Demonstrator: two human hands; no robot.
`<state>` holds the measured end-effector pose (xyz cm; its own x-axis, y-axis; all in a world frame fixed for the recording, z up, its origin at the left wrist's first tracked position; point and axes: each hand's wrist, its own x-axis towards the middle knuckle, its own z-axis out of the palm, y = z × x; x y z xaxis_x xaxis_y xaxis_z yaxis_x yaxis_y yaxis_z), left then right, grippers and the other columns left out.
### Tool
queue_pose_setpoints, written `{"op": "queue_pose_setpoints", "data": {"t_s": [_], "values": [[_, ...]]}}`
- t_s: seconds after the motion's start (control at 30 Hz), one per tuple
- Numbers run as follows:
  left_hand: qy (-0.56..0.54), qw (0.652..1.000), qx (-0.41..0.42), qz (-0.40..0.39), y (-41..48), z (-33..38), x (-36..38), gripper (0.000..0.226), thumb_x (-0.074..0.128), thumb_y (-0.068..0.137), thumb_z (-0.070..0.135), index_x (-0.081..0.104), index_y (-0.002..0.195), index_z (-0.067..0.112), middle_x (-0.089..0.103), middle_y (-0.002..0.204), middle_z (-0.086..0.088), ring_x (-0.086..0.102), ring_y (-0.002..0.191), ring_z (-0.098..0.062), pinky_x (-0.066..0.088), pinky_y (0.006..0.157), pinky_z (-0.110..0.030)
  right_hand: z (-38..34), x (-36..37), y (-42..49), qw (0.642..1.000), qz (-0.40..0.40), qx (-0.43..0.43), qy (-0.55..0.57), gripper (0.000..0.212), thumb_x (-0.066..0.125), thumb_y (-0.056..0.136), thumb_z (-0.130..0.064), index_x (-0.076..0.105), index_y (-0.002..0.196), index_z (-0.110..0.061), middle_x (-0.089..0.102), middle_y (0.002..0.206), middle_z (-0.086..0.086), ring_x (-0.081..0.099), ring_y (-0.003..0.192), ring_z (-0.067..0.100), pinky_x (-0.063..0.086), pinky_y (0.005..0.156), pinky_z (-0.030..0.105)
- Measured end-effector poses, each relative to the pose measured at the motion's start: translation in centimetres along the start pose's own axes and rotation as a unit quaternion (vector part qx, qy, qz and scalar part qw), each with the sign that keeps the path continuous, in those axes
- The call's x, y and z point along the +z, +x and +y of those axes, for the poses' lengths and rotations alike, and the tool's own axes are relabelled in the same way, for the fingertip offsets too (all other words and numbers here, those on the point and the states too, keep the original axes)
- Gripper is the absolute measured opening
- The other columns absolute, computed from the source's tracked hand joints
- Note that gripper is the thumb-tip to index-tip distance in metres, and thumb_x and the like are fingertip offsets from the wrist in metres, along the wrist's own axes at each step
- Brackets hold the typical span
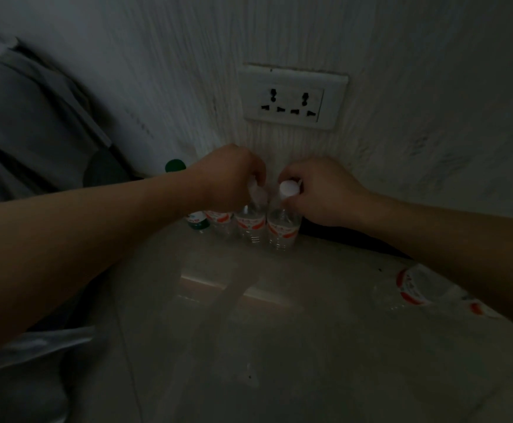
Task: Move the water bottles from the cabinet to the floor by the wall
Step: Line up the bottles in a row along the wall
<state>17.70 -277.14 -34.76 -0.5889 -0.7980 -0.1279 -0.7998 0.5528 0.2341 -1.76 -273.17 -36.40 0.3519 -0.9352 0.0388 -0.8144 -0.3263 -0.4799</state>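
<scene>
Now my left hand (231, 175) grips the left bottle (250, 224) and my right hand (319, 190) the right bottle (282, 230) by their necks, seemingly set on the floor (279, 346) against the wall (432, 87) just below them; next, I judge, both must let go without toppling the row.

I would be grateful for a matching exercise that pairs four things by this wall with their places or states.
Things:
1. clear bottle with green label
2. white-capped clear bottle with red label
3. red-labelled clear bottle second from right
4. white wall socket

Places or states:
A. top gripped by the left hand
B. on the wall above the row
C. left end of the row
D. cap pinched by the right hand

Pairs: 1-C, 2-D, 3-A, 4-B.
</scene>
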Motion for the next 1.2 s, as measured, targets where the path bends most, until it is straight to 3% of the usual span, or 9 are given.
{"op": "queue_pose_setpoints", "data": {"t_s": [0.23, 0.4, 0.7, 0.9, 1.2], "values": [[0.004, 1.0, 0.004, 0.0, 0.08, 0.04, -0.06, 0.031, 0.068, 0.078, 0.012, 0.069, 0.108, 0.015, 0.069, 0.104, -0.006, 0.062, 0.094, -0.022, 0.047, 0.08, -0.03, 0.27, 0.69, 0.14, 1.0, 0.006, -0.016, 0.004, 0.018, 0.062, 0.085, -0.022, 0.07, 0.099, -0.014, 0.069, 0.096, -0.001, 0.057, 0.082, 0.01, 0.036, 0.068, 0.023], [0.005, 1.0, -0.001, -0.013, 0.3, -0.21, 0.05, 0.039, 0.079, 0.069, 0.015, 0.068, 0.107, 0.016, 0.067, 0.105, -0.005, 0.06, 0.095, -0.021, 0.046, 0.081, -0.03, 0.55, 0.83, 0.26, 1.0, 0.009, -0.028, 0.005, 0.017, 0.062, 0.086, -0.024, 0.069, 0.098, -0.014, 0.068, 0.094, -0.001, 0.052, 0.079, 0.006, 0.032, 0.065, 0.021], [-0.002, 1.0, -0.004, -0.008, -0.26, -0.43, 0.42, 0.04, 0.074, 0.077, 0.02, 0.065, 0.116, 0.017, 0.064, 0.113, -0.007, 0.06, 0.104, -0.024, 0.049, 0.088, -0.035, 0.27, 0.74, 0.18, 1.0, 0.009, -0.028, 0.0, 0.02, 0.064, 0.082, -0.022, 0.069, 0.099, -0.012, 0.068, 0.097, 0.001, 0.056, 0.083, 0.011, 0.04, 0.069, 0.025], [-0.001, 1.0, -0.008, -0.001, -0.26, -0.7, 0.65, 0.04, 0.073, 0.079, 0.021, 0.064, 0.118, 0.019, 0.063, 0.116, -0.006, 0.059, 0.106, -0.023, 0.044, 0.085, -0.03, 0.33, 0.63, 0.12, 0.999, -0.003, -0.033, -0.002, 0.021, 0.062, 0.084, -0.023, 0.069, 0.102, -0.012, 0.068, 0.098, 0.002, 0.06, 0.087, 0.015, 0.043, 0.071, 0.027], [0.012, 1.0, -0.007, -0.004, -0.12, -0.69, 0.42, 0.041, 0.074, 0.077, 0.018, 0.065, 0.117, 0.018, 0.065, 0.112, -0.006, 0.06, 0.101, -0.022, 0.049, 0.085, -0.033, 0.35, 0.64, 0.0, 0.999, -0.013, -0.029, -0.004, 0.023, 0.065, 0.083, -0.02, 0.068, 0.105, -0.013, 0.068, 0.102, 0.002, 0.056, 0.087, 0.012, 0.039, 0.071, 0.025]]}}
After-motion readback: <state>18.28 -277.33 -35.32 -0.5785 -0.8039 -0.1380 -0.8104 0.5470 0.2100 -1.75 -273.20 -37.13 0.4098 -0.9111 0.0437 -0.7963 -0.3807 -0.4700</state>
